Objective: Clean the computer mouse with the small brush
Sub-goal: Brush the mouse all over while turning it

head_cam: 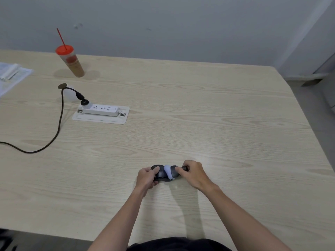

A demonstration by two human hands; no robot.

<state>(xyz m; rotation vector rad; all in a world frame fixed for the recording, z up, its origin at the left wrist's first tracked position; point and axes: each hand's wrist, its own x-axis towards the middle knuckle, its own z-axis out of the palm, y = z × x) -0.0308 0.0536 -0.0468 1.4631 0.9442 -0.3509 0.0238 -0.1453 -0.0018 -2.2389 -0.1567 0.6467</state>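
A dark computer mouse [160,174] rests on the light wooden table [199,115], near its front edge. My left hand [146,178] grips the mouse's left end, thumb on top. My right hand [194,173] holds a small brush by its dark handle. The brush's pale bluish head [168,172] lies across the top of the mouse's right half. The right end of the mouse and most of the handle are hidden under my right fingers.
A white power strip [99,109] sits in a white recessed plate [101,119] at mid left, with a black cable [59,124] curving off to the left edge. A red-lidded cup with a straw [70,60] stands at the back left. Papers [10,75] lie at the far left.
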